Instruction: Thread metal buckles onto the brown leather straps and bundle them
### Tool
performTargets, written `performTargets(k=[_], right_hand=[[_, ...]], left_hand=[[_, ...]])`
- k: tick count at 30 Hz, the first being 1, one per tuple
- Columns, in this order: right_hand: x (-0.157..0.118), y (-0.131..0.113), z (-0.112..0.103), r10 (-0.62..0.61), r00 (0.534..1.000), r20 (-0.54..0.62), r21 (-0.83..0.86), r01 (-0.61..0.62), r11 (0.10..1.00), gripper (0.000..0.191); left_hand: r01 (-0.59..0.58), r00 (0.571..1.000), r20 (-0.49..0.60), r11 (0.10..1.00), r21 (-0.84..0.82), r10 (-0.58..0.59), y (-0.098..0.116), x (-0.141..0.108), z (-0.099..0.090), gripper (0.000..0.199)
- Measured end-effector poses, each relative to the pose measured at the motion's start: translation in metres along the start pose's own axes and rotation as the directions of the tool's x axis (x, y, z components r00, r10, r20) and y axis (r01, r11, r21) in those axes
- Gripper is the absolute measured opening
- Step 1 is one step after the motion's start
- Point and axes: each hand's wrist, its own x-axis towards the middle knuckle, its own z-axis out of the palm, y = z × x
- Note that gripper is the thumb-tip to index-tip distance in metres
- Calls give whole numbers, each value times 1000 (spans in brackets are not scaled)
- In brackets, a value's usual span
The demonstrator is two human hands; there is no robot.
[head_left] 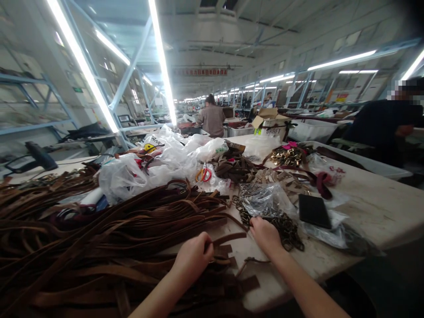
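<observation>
My left hand point(196, 255) is closed around a brown leather strap point(232, 237), whose end sticks out to the right of the fist. My right hand point(264, 234) reaches to the near left side of a pile of dark metal buckles point(288, 230); its fingertips are together at the pile, and what they hold, if anything, is too small to make out. Many long brown straps point(132, 221) lie in a heap across the left of the table. Clear plastic point(265, 198) partly covers the buckle pile.
Red and orange scissors point(203, 174) lie among white plastic bags point(165, 163). A black flat object point(314, 211) rests right of the buckles. Brass-coloured hardware point(286, 156) and a cardboard box point(270, 121) are behind. A person point(387, 123) is at the right, another point(212, 117) farther ahead.
</observation>
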Motion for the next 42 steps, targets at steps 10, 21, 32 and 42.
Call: performTargets(k=[10,21,32,42], right_hand=[[-26,-5,-25,264,955,134,824,-256,506,20],[-48,-67,-68,103,847,522,789,-434,-435,34],[-57,-84,-69,108,963,247,969,-247,-9,24],[-73,-100,-63,-165,978,-126,792,199,578,15]], left_hand=[[-70,997,-41,982,-175,64,-5,-2,-6,23],[-87,996,14,993,-81,89,1,-15,-16,21],[-26,992,80,798,-602,93,17,-14,-21,32],[112,974,208,603,-789,91,12,-14,-23,30]])
